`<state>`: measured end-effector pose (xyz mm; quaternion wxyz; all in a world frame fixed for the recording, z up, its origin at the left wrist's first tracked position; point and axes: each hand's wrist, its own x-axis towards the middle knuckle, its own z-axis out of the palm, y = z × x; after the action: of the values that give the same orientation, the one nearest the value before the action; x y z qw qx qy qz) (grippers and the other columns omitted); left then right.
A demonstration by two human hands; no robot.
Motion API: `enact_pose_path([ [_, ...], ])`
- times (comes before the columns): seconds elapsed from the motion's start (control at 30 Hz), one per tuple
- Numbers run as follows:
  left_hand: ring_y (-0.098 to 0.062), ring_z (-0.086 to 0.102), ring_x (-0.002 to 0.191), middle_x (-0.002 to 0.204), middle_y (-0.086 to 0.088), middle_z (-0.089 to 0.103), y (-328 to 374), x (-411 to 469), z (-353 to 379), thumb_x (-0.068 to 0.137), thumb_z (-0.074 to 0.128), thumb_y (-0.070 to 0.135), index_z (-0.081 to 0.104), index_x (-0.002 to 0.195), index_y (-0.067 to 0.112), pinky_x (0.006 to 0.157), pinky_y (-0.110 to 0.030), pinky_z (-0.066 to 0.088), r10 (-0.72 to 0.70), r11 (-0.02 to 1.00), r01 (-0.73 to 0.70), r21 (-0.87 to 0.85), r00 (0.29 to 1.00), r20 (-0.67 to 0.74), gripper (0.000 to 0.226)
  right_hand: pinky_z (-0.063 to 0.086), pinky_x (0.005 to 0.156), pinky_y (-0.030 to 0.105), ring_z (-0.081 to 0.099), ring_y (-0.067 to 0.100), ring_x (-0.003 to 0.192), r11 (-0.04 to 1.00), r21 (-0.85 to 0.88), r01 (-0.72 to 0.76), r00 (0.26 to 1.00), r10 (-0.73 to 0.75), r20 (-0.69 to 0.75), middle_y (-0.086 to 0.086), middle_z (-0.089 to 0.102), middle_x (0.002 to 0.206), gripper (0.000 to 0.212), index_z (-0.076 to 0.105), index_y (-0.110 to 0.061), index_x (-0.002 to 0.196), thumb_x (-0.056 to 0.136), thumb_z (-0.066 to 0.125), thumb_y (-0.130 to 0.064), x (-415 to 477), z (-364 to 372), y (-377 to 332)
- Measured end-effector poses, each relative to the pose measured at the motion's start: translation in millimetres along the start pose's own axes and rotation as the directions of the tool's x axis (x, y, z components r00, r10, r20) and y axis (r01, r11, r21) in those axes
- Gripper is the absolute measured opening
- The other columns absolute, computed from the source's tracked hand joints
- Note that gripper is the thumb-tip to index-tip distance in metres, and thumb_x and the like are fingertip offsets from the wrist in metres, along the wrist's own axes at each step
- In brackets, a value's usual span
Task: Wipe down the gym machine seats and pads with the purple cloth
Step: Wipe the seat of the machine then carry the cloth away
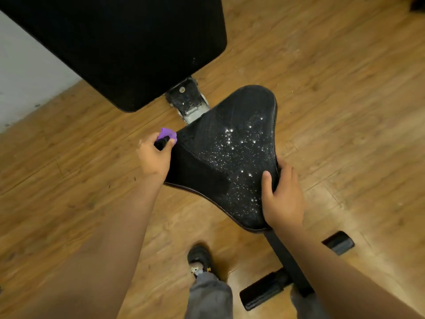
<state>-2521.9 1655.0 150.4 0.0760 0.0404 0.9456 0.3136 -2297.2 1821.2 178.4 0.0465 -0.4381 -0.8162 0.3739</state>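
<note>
left hand (pixel 154 160) gripping purple cloth (pixel 169 132) and black object (pixel 162 143) beside seat (pixel 207 171), likely readying a wipe | right hand (pixel 284 199) clasping seat's opposite edge, probably steadying it | droplets (pixel 232 143) lying between hands

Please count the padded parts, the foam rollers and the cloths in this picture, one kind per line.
Pads: 2, the back pad and the seat
Foam rollers: 2
Cloths: 1, the purple cloth
Total: 5
</note>
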Motion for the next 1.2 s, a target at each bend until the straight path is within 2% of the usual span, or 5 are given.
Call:
enact_pose_path([
  [0.2,-0.006,0.05,0.092,0.092,0.011,0.059,28.9,-91.1,-10.6,0.078,0.078,0.015,0.071,0.099,0.009,0.08,-0.002,0.035,0.348,0.934,-0.322,-0.154,0.916,0.198,0.023,0.041,0.099,0.039,0.046,0.021,0.123,0.997,-0.068,-0.03,0.997,0.024,-0.079,0.002,0.051,0.133,0.044,0.042,-0.02,0.141,0.101,0.032,-0.038,-4.0,-1.8,-7.8],
  [0.33,-0.004,0.052,0.096,0.097,0.015,0.06,29.6,-111.3,-11.9,0.075,0.08,0.014,0.071,0.105,0.013,0.086,-0.006,0.041,0.512,0.859,-0.458,-0.23,0.789,0.341,0.031,0.031,0.107,0.037,0.04,0.024,0.127,0.99,-0.143,-0.018,0.974,-0.015,-0.226,0.007,0.049,0.14,0.051,0.045,-0.01,0.14,0.099,0.027,-0.035,-22.7,8.4,-11.4],
  [0.77,-0.025,0.06,0.104,0.1,-0.002,0.063,23.5,31.4,3.8,0.09,0.065,0.026,0.065,0.108,0.007,0.081,-0.027,0.041,0.092,0.995,-0.082,-0.05,0.97,0.227,0.026,0.035,0.101,0.037,0.043,0.024,0.12,0.975,-0.2,0.097,0.971,-0.137,-0.197,0.008,0.046,0.136,0.058,0.044,-0.013,0.142,0.093,0.036,-0.042,-31.6,13.9,-1.3],
  [1.03,-0.009,0.053,0.094,0.096,0.012,0.062,31.5,-49.9,-4.8,0.077,0.079,0.016,0.072,0.1,0.009,0.085,-0.007,0.039,0.6,0.797,-0.569,-0.201,0.707,0.374,0.025,0.035,0.102,0.037,0.043,0.025,0.12,0.976,-0.2,0.088,0.973,-0.127,-0.192,0.008,0.046,0.136,0.058,0.044,-0.013,0.142,0.093,0.036,-0.042,-31.1,13.6,-2.8],
  [1.2,-0.011,0.048,0.103,0.101,0.007,0.061,46.9,9.3,15.7,0.084,0.072,0.024,0.07,0.106,0.01,0.083,-0.012,0.034,0.434,0.9,-0.418,-0.12,0.843,0.317,0.027,0.035,0.102,0.036,0.044,0.025,0.12,0.973,-0.203,0.109,0.967,-0.151,-0.205,0.008,0.047,0.135,0.057,0.044,-0.013,0.142,0.092,0.038,-0.039,-31.0,15.4,-0.5],
])
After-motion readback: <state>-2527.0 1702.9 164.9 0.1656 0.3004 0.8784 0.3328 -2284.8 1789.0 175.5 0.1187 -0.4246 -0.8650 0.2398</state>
